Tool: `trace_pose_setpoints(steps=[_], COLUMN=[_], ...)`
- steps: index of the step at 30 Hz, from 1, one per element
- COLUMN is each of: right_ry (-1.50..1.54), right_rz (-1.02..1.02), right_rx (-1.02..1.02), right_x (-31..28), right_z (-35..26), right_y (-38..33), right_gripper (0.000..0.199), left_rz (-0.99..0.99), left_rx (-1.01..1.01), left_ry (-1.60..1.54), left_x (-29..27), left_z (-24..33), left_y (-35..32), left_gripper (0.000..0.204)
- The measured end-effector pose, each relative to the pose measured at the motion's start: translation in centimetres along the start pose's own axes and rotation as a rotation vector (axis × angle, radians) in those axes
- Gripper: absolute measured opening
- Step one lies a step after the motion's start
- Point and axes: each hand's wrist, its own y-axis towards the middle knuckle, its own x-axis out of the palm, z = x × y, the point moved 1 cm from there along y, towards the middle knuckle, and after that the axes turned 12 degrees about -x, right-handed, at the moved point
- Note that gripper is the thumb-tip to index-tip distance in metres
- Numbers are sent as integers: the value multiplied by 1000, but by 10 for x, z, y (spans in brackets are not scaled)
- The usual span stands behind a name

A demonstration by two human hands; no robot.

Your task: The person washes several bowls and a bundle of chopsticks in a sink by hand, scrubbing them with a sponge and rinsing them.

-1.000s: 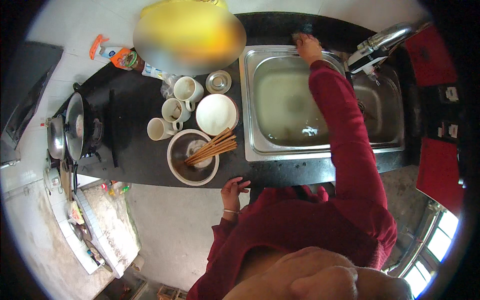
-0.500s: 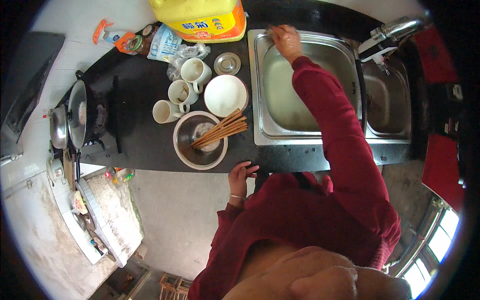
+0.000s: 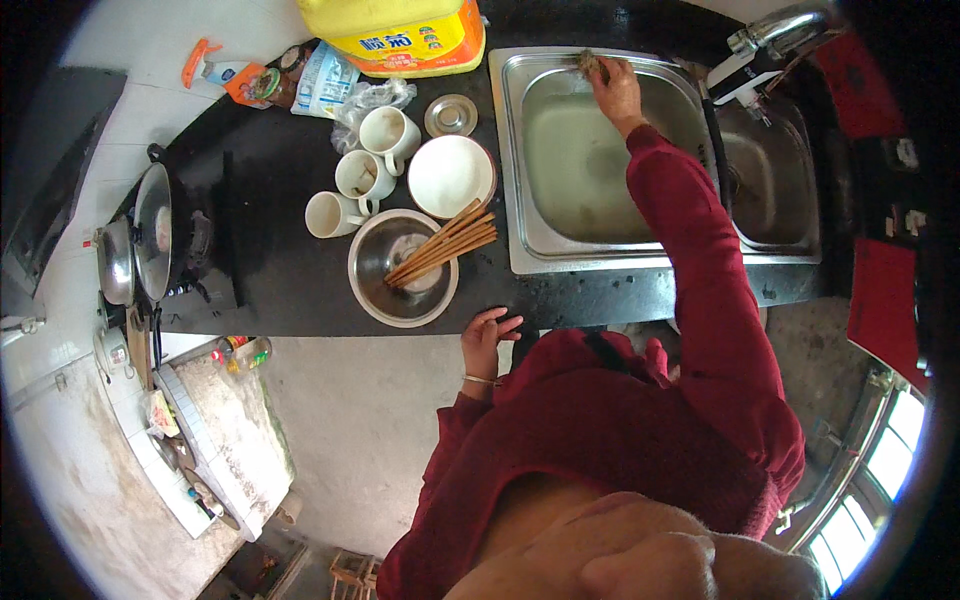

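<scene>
My right hand (image 3: 617,92) reaches to the far rim of the large sink basin (image 3: 515,190) and is closed on a small grey-brown scrubber (image 3: 588,62), probably a wire scourer. The scrubber touches the steel at the far rim. Cloudy water (image 3: 580,175) stands in the basin below. At the counter's front edge, my left hand (image 3: 484,336) holds nothing, its fingers loosely bent and apart. Just beyond it sits a steel bowl (image 3: 365,285) with several wooden chopsticks (image 3: 440,248) leaning over its rim.
A white bowl (image 3: 450,178), three white mugs (image 3: 365,178) and a small metal lid (image 3: 450,116) stand left of the sink. Behind are a yellow jug (image 3: 390,25) and a plastic bag (image 3: 375,105). The faucet (image 3: 770,60) hangs over the smaller basin (image 3: 770,180). Pans (image 3: 152,230) lie far left.
My right hand has moved right along the sink's far rim with the scrubber, away from the far left corner. My left hand stays at the counter edge. The view has shifted slightly.
</scene>
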Motion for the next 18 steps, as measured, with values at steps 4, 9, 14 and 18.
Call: trace_pose_setpoints(steps=[4,9,14,18], right_ry=[-121,-158,59,90], right_rz=[-32,-302,-413,-499], right_rx=[102,91,17,-125], right_x=[37,72,50,7], right_z=[-15,-96,-107,-135], right_y=[6,11,-19,-72], right_gripper=[22,19,19,18], left_rz=[23,9,-14,-72], left_rx=[24,1,17,17], left_ry=[-3,46,74,40], left_x=[5,3,1,-5], left_z=[3,4,3,-4], left_y=[-4,-5,-1,2], left_gripper=[24,24,24,24])
